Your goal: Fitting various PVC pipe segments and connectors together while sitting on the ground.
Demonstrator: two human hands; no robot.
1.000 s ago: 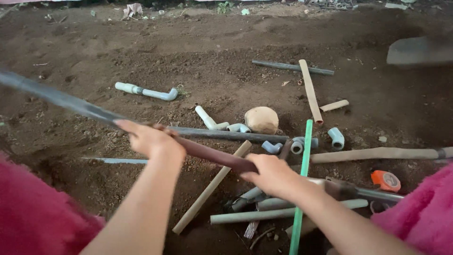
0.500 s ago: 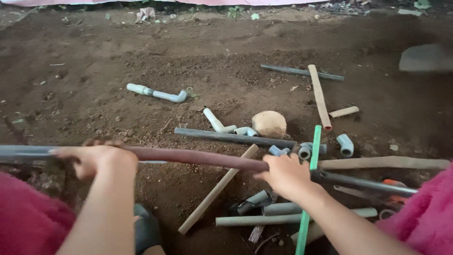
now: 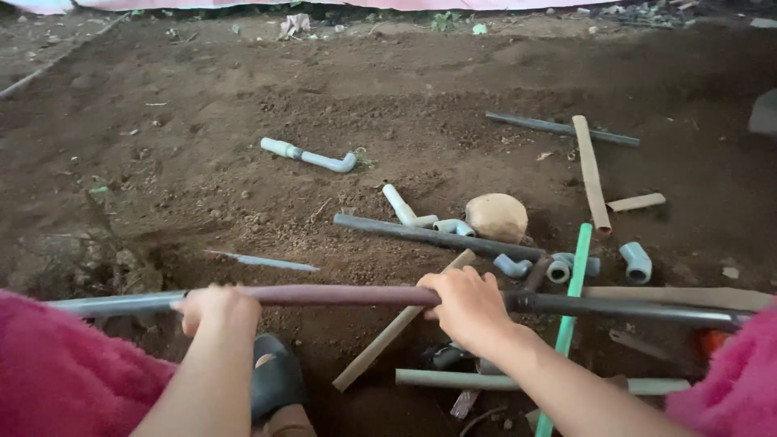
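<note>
A reddish-brown and grey long bar (image 3: 348, 295), pale blue-grey pipe fittings (image 3: 307, 155), a green rod (image 3: 571, 291), pink sleeves (image 3: 57, 372), brown soil (image 3: 202, 105).

Bare brown soil (image 3: 202, 105) throughout. Pale bent pipe (image 3: 307, 155) lies alone at centre-left. Tan stone (image 3: 496, 217) sits just beside a long grey pipe (image 3: 437, 236) and small grey elbow fittings (image 3: 635, 260). Green rod (image 3: 571, 299) runs steeply. Wooden slat (image 3: 589, 171) lies upper right.
</note>
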